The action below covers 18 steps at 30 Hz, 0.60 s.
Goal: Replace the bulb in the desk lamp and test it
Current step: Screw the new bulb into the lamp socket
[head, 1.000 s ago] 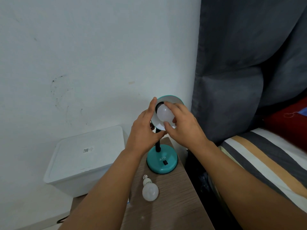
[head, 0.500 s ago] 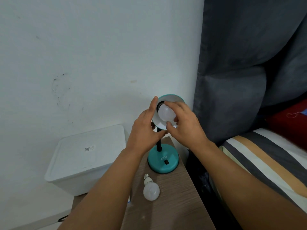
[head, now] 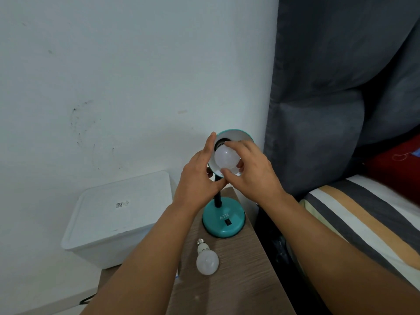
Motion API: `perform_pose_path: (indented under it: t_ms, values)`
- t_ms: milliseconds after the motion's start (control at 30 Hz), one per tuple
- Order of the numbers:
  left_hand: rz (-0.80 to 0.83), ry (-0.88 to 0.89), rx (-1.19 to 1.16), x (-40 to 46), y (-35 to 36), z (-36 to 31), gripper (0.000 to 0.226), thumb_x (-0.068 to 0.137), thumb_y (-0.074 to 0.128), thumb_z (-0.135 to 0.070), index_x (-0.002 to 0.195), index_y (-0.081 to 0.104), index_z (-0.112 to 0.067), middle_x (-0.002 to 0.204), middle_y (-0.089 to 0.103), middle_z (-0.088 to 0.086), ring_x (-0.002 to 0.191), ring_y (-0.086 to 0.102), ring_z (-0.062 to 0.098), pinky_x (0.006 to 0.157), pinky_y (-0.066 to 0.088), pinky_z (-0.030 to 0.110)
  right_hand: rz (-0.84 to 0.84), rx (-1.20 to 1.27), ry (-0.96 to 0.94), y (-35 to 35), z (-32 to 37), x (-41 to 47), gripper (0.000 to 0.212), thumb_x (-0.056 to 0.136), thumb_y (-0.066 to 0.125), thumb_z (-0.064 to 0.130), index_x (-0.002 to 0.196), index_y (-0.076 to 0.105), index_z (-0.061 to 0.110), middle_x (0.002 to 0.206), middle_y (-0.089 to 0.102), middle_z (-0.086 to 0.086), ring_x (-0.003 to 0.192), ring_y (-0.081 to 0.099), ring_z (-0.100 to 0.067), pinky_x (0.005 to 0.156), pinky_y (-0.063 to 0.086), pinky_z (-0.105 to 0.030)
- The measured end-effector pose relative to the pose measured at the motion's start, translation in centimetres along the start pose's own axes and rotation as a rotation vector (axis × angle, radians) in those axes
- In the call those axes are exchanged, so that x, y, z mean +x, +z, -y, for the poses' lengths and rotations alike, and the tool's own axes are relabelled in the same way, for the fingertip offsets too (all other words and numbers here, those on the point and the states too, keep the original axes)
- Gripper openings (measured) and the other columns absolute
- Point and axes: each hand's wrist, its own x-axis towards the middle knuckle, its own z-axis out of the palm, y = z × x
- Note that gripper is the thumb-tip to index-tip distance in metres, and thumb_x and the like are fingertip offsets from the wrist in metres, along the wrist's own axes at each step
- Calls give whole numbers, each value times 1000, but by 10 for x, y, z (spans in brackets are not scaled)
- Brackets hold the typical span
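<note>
A teal desk lamp stands on a wooden bedside table [head: 238, 276], its round base [head: 223, 220] carrying a black switch. The lamp's shade [head: 236, 134] faces me. A white bulb [head: 226, 159] sits in the shade's socket, unlit. My right hand [head: 251, 171] has its fingers closed around this bulb. My left hand [head: 198, 176] grips the shade's left rim, thumb under it. A second white bulb [head: 207, 260] lies on the table in front of the base, screw cap pointing away from me.
A white lidded plastic box [head: 118, 214] stands left of the table against the white wall. Dark grey curtains [head: 336, 87] hang on the right. A bed with a striped cover [head: 368, 219] and a red pillow [head: 395, 164] lies close on the right.
My right hand's fingers have shifted around the bulb in the socket. The left hand stays on the shade. The view has drifted slightly.
</note>
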Motion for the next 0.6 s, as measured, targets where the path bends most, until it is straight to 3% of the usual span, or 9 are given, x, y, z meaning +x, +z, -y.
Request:
perform_pose_path:
  t_ms: [167, 267, 400, 500, 600]
  values:
    - [10, -23, 7, 0, -1, -2, 107, 77, 83, -31, 156, 13, -48, 111, 57, -13, 91, 63, 7, 84, 57, 32, -33, 59, 87, -2, 3, 1, 73, 72, 85, 41, 132, 48, 22, 128, 49, 4, 92, 58, -12, 77, 52, -26]
    - [14, -16, -5, -1, 0, -2, 107, 78, 83, -28, 156, 12, -49, 116, 57, -11, 97, 63, 8, 85, 57, 35, -5, 57, 32, -3, 2, 0, 70, 73, 83, 38, 134, 49, 27, 132, 48, 6, 94, 57, -11, 80, 57, -30]
    - [-3, -2, 10, 0, 1, 0, 105, 79, 82, -34, 157, 13, -46, 114, 61, -9, 94, 63, 8, 83, 57, 36, 8, 32, 49, -2, 0, 1, 64, 79, 78, 38, 135, 51, 25, 129, 52, 5, 82, 57, -10, 79, 57, -34]
    - [-4, 13, 11, 1, 1, 0, 105, 78, 83, -36, 158, 15, -44, 118, 62, -8, 96, 62, 10, 84, 57, 37, -27, 41, 126, -2, 1, 3, 67, 79, 78, 42, 136, 48, 23, 128, 53, 3, 91, 59, -13, 83, 51, -27]
    - [5, -13, 2, 0, 0, -2, 106, 77, 82, -31, 157, 15, -44, 111, 60, -10, 93, 63, 9, 84, 57, 38, -15, 73, 97, -3, 2, 1, 73, 76, 80, 41, 137, 45, 25, 131, 49, 4, 95, 57, -11, 83, 51, -29]
